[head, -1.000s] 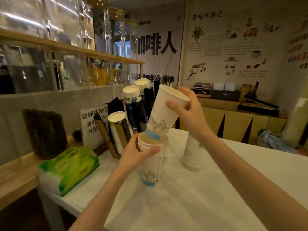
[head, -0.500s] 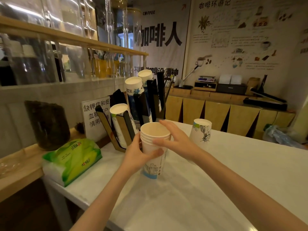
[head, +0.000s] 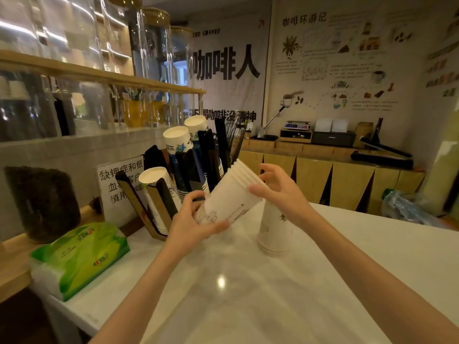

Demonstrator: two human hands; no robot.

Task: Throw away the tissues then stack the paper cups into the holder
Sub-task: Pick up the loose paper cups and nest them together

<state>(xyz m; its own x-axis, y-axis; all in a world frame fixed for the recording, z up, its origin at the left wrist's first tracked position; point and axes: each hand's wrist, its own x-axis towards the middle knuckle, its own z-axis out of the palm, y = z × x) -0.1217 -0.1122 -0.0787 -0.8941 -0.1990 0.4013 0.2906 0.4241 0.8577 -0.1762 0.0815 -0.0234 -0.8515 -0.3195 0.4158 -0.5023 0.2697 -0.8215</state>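
Observation:
A stack of white paper cups (head: 229, 194) is tilted in the air, its rims pointing up and to the right. My left hand (head: 192, 220) grips the stack's bottom end. My right hand (head: 278, 192) touches its rim end with fingers spread. Behind it stands the slanted cup holder (head: 159, 194) of wood and black slats, with three stacks of cups (head: 177, 142) leaning in it. A second short stack of cups (head: 273, 232) stands upside down on the white counter (head: 248, 294), just below my right hand.
A green tissue pack (head: 79, 254) lies at the counter's left edge. A printed sign (head: 116, 184) stands behind the holder, a dark jar (head: 42, 202) on the wooden ledge to the left. Glass jars fill the shelf above. A plastic bag (head: 407, 209) lies at far right.
The stack was upright on the counter with both hands around it. Now it is lifted and tipped toward the right, the left hand at its base and the right hand at its rim.

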